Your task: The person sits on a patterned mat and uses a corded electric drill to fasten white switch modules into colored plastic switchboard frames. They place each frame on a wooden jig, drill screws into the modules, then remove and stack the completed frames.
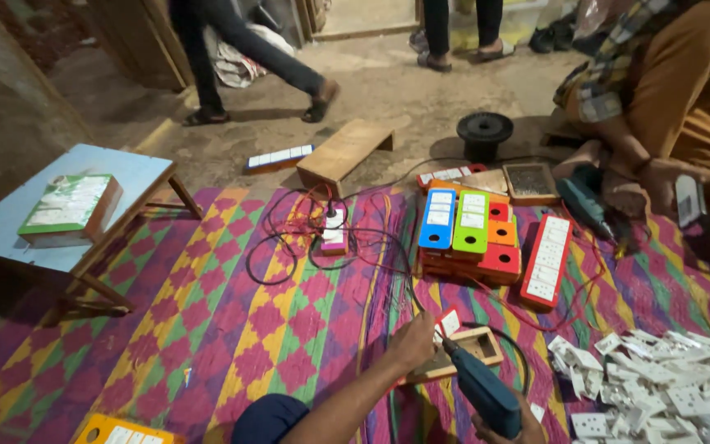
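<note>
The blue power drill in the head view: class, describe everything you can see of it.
The blue power drill has a blue body that looks like plastic and a dark nose, angled up-left. Its tip meets a shallow wooden box lying on the patterned mat. The right hand grips it from below; the left hand steadies the box.

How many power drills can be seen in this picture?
2. One blue power drill is in the person's right hand at the bottom; another teal power drill lies on the mat beside the co-worker at the right.
</note>
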Motion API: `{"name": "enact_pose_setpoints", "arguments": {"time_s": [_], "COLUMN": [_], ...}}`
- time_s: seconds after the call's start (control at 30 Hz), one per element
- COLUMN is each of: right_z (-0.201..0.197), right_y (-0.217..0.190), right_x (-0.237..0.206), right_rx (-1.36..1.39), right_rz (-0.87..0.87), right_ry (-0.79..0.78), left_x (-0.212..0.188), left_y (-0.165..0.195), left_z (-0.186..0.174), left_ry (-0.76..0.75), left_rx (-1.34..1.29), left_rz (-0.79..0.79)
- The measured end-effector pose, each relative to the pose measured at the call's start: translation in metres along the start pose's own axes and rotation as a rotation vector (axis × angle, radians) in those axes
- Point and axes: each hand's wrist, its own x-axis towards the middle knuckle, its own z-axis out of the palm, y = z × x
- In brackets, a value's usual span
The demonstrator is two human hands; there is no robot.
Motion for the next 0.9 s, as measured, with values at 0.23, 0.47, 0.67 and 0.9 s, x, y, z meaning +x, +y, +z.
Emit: {"name": "enact_pose_setpoints", "arguments": {"time_s": [0.23,0.47,0.67,0.9], "right_z": [0.003,-0.006,0.007,0.010], "right_y": [0.001,-0.016,-0.043,-0.066], "right_x": [-0.003,-0.003,-0.009,-0.006], "right_rx": [0.036,-0.190,-0.164,-0.209], "right_rz": [0.101,-0.004,-0.011,0.005], "right_ry": [0.042,-0.043,-0.053,-0.052], "left_x": [0.004,0.017,0.022,0.037], "left_y": [-0.009,-0.015,-0.035,-0.050], "left_z": [0.001,0.009,0.033,0.046], "left_ry": [-0.022,-0.137,0.051,-0.044], "left_rx": [0.020,-0.046,-0.029,-0.073], "left_rz": [0.059,-0.004,0.129,0.081]}}
